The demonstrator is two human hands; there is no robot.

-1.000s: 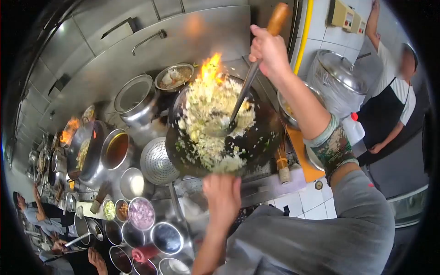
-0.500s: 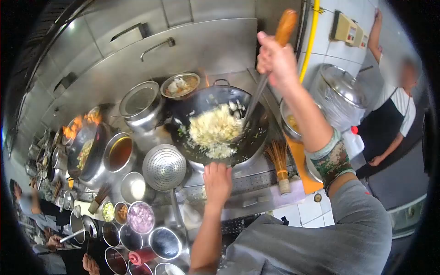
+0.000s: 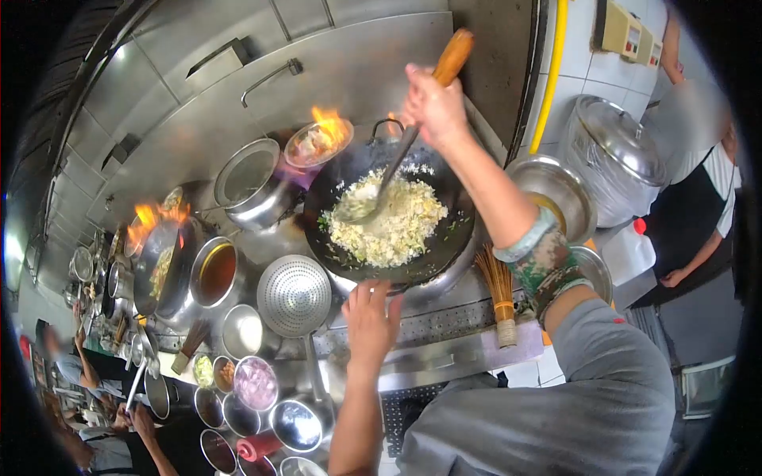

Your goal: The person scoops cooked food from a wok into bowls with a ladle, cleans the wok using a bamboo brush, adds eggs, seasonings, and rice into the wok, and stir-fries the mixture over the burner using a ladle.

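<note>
My right hand (image 3: 435, 107) grips a ladle (image 3: 397, 163) below its wooden end, with the shaft slanting down into a black wok (image 3: 454, 238). The ladle's bowl rests in fried rice (image 3: 389, 230) with pale egg-like bits and flecks of green. At the wok's near rim is my left hand (image 3: 371, 321), fingers stretched forward and thumb apart, beside the near loop handle. Whether its fingertips touch the rim, I cannot tell.
A perforated strainer (image 3: 294, 295) lies left of the wok. Flames rise from a bowl (image 3: 319, 144) behind it. A bamboo brush (image 3: 498, 297) lies on the right. Left are a pot of brown liquid (image 3: 217, 274) and a bowl of chopped onion (image 3: 255, 383). Other people stand at both sides.
My right hand and the ladle have moved left and down, and the rice has spread across the wok. My left hand's fingers have opened out. Flames have flared up in the bowl behind.
</note>
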